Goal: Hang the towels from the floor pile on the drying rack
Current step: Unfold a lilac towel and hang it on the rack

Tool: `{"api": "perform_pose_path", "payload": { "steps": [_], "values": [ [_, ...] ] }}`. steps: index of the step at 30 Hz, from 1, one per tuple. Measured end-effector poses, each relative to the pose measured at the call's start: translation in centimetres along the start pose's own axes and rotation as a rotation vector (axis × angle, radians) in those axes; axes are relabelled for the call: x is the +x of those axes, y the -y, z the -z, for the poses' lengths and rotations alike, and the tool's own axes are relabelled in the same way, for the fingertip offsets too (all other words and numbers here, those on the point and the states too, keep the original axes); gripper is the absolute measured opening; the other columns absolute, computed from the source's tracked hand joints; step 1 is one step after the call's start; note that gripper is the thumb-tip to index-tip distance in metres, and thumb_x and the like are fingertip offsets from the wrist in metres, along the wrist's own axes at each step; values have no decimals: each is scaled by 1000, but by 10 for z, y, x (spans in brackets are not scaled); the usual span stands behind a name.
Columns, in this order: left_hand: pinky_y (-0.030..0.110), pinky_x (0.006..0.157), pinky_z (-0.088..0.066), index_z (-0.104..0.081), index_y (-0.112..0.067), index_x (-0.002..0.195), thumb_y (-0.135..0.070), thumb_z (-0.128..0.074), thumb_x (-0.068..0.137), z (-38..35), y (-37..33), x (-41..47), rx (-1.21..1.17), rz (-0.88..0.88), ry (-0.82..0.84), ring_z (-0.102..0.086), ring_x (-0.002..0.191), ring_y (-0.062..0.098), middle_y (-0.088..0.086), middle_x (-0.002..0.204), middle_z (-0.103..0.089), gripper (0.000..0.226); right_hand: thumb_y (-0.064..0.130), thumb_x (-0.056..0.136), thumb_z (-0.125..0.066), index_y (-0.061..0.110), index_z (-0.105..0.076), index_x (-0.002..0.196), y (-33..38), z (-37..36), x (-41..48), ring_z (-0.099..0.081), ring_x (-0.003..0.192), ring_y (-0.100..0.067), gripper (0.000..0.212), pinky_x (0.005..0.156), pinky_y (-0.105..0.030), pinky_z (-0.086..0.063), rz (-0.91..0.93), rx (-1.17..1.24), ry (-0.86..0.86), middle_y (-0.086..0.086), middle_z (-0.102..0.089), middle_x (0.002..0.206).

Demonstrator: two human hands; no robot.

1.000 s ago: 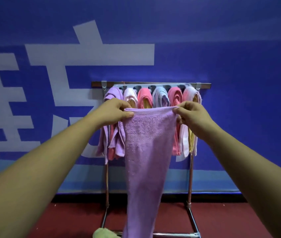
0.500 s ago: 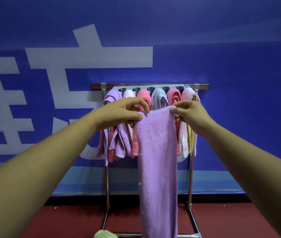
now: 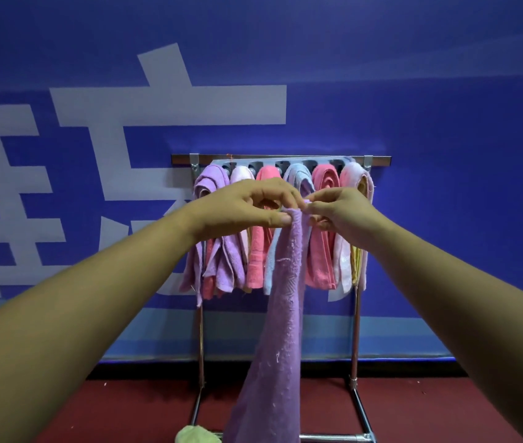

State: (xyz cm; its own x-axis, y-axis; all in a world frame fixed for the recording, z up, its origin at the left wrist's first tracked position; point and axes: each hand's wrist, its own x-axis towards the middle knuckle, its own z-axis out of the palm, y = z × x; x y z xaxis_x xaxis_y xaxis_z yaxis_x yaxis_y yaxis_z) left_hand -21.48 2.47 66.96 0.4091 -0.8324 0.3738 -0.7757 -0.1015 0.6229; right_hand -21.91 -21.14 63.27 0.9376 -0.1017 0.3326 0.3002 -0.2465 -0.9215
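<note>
Both hands are up in front of the rack (image 3: 378, 160). The left hand (image 3: 244, 212) and right hand (image 3: 340, 215) meet, fingers (image 3: 273, 219) pinching the bunched top of the purple towel (image 3: 282, 330). It hangs straight down below them, before the hung towels (image 3: 260, 251).

Deep blue wall (image 3: 413, 91), large white lettering (image 3: 170, 103), paler blue band (image 3: 157, 334) along its foot, dark red floor (image 3: 145, 407)
</note>
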Motion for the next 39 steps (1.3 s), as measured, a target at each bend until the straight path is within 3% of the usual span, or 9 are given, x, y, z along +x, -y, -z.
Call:
{"api": "perform_pose_path", "payload": {
  "steps": [3,7,12,20,24,30,32,36,39],
  "values": [
    [26,90,-50,-67,-9,103,-12,-63,95,-2,1,3,90,72,3,-64,98,14,5,101,-68,9,1,87,-72,5,-73,87,8,-7,-3,-63,62,-12,3,60,-21,-54,-9,90,46,-6,-71,72],
    [25,76,-49,-73,-19,94,-28,-70,90,2,13,11,358,168,-197,-63,80,12,4,90,-72,10,0,85,-73,-4,-69,99,16,-16,-8,-63,62,-15,15,58,-21,-55,7,132,51,-12,-68,77],
    [37,94,-55,-77,-14,92,-22,-75,86,5,23,14,232,152,-341,-71,94,17,1,92,-76,10,-7,85,-70,3,-59,85,21,-32,-15,-63,59,-23,15,57,-27,-58,103,186,57,-19,-64,73],
    [41,91,-55,-78,-14,89,-22,-77,83,7,24,15,254,177,-420,-71,91,18,3,89,-76,10,8,91,-68,-7,-68,101,24,-42,-20,-63,68,-22,18,73,-30,-59,122,268,129,-20,-65,83],
    [25,82,-54,-78,-12,91,-22,-78,83,8,21,13,228,165,-424,-69,83,8,2,89,-76,13,6,86,-72,-15,-64,108,24,-41,-25,-67,77,-24,31,75,-31,-61,197,159,120,-24,-70,93],
    [24,72,-40,-75,-8,90,-43,-73,85,11,25,3,431,339,-177,-51,89,13,13,100,-58,35,1,90,-68,-3,-67,95,21,-34,-25,-62,67,-23,5,68,-30,-59,230,24,42,-17,-68,80],
    [22,74,-40,-75,-11,92,-47,-71,85,13,28,-1,386,374,-115,-51,92,16,13,104,-57,37,0,90,-68,-1,-67,93,18,-28,-26,-62,66,-22,3,69,-32,-59,225,-20,35,-15,-68,79],
    [18,60,-36,-70,-9,86,-42,-71,87,14,29,-2,364,374,-176,-45,62,4,0,66,-52,32,-1,91,-68,-1,-67,90,18,-25,-30,-62,65,-22,1,70,-36,-59,239,-150,25,-17,-67,77],
    [13,62,-47,-66,-3,78,-22,-74,87,16,25,6,45,285,-349,-53,60,2,-3,65,-57,22,-6,92,-62,2,-62,84,30,-23,-28,-59,60,-18,11,61,-26,-57,187,140,46,-13,-61,72]
  ]
}}
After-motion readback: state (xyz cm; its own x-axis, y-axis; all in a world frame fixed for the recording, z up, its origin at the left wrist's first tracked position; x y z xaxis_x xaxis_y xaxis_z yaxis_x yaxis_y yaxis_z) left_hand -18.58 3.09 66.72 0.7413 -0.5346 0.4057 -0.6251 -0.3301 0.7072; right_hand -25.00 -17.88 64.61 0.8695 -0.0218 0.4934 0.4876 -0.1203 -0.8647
